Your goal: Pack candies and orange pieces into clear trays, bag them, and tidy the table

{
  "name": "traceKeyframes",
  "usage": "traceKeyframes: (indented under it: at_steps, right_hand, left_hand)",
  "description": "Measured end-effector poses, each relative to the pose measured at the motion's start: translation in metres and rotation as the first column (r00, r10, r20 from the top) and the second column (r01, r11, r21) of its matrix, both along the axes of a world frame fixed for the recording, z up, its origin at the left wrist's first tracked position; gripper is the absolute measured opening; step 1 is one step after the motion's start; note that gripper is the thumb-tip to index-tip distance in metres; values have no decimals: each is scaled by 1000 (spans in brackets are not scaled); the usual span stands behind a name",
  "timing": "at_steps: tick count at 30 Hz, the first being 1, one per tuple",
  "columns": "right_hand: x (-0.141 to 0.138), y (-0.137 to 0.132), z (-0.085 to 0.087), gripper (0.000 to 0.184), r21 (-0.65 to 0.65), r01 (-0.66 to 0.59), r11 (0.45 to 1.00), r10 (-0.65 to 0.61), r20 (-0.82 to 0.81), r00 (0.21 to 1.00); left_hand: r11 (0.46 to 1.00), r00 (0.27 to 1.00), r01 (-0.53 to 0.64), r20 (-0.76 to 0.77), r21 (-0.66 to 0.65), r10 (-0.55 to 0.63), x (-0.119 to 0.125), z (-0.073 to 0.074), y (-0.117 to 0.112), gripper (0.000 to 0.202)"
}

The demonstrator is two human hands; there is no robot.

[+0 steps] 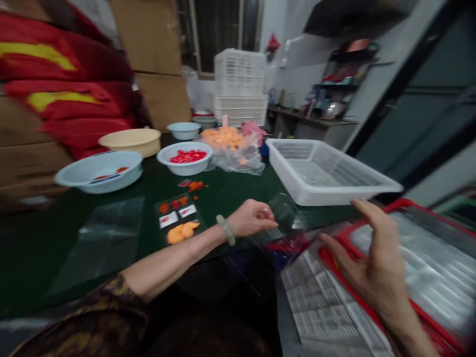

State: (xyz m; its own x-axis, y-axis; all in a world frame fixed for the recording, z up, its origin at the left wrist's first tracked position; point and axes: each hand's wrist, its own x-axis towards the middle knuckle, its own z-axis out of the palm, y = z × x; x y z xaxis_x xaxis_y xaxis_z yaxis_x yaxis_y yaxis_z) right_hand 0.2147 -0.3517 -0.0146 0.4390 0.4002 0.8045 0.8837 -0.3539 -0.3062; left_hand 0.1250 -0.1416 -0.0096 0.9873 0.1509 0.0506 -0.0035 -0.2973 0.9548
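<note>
Loosely curled, the left hand (255, 218) lies beside clear plastic (284, 213) near the worktop's front edge (238, 183), its hold unclear. The open, empty right hand (375, 263) sits just below a white basket (320, 171), above a red tray (435, 258).

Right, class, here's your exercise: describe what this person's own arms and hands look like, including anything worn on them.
The left arm comes out of a dark sleeve patterned in brown and gold, and a pale green bangle circles its wrist. The right hand shows no ring or glove, and its sleeve is out of view.
</note>
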Motion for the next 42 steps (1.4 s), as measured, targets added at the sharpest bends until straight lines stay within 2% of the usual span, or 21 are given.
traceKeyframes:
  at_steps: [1, 3, 6, 8, 10, 12, 13, 14, 15, 17, 18, 19, 21, 24, 26, 29, 32, 35, 38, 40, 42]
  right_hand:
    - [-4, 13, 6, 55, -159, -120, 980, 141, 122, 983]
    - [-12, 39, 14, 44, -402, -349, 846, 445, 174, 878]
    - [-22, 73, 12, 23, -511, -627, 588, 670, -126, 731]
    - [-25, 91, 9, 21, -435, -747, 502, 607, -437, 663]
    - [-31, 111, 6, 23, -273, -793, 545, 470, -683, 558]
    - [-43, 137, 1, 26, -25, -751, 660, 409, -827, 387]
    - [-51, 153, -4, 28, 104, -705, 702, 414, -865, 284]
    - [-60, 170, -10, 30, 220, -649, 728, 429, -885, 181]
    - [-69, 187, -18, 33, 309, -589, 746, 441, -893, 89]
    - [-85, 218, -38, 39, 394, -488, 779, 440, -898, -23]
    - [-91, 231, -48, 41, 397, -454, 798, 430, -902, -33]
    - [-95, 242, -58, 42, 381, -427, 820, 416, -909, -13]
    - [-98, 256, -74, 40, 271, -414, 869, 347, -930, 119]
    - [-97, 262, -81, 33, -120, -447, 886, 128, -864, 487]
    - [-98, 261, -77, 30, -408, -428, 806, 8, -716, 698]
    - [-102, 258, -67, 28, -638, -393, 663, -28, -545, 838]
    - [-102, 256, -64, 31, -699, -413, 584, 47, -478, 877]
    - [-95, 264, -66, 34, -705, -435, 561, 70, -482, 873]
    - [-92, 284, -67, 36, -680, -463, 568, 67, -522, 850]
    - [-94, 300, -65, 27, -625, -518, 584, 62, -602, 796]
    - [-98, 314, -61, 14, -462, -611, 643, 27, -783, 621]
  left_hand:
    - [986, 996, 83, 8, 142, -85, -13, 7, 3, 22]
    - [876, 971, 221, -10, 429, -240, -36, 21, 6, 19]
    - [656, 969, 221, -83, 721, -235, -71, 34, 20, 17]
    - [640, 997, 48, 3, 767, -78, -104, 38, 42, 16]
    - [661, 942, -336, 251, 670, 225, -143, 38, 70, 22]
    - [553, 685, -729, 434, 405, 585, -179, 31, 97, 29]
    - [477, 546, -838, 426, 265, 721, -193, 25, 108, 32]
    - [424, 453, -891, 362, 162, 815, -204, 17, 116, 36]
    - [398, 409, -912, 273, 96, 871, -211, 8, 123, 40]
    - [391, 396, -918, 108, 71, 912, -214, -13, 131, 47]
    - [386, 394, -916, 60, 110, 917, -211, -24, 133, 50]
    - [379, 390, -909, 35, 175, 920, -207, -34, 136, 53]
    - [382, 403, -859, -10, 342, 915, -196, -48, 142, 58]
    - [456, 485, -707, -99, 540, 869, -184, -57, 151, 61]
    - [500, 534, -614, -145, 611, 833, -182, -57, 153, 57]
    - [533, 560, -517, -206, 670, 802, -186, -55, 148, 50]
    - [523, 563, -467, -216, 713, 798, -193, -54, 137, 48]
    - [487, 617, -396, -166, 778, 769, -196, -57, 130, 49]
    - [558, 715, -278, -219, 782, 664, -193, -60, 133, 46]
    - [617, 737, -240, -273, 749, 618, -191, -62, 138, 47]
    - [652, 734, -260, -293, 712, 613, -192, -62, 142, 48]
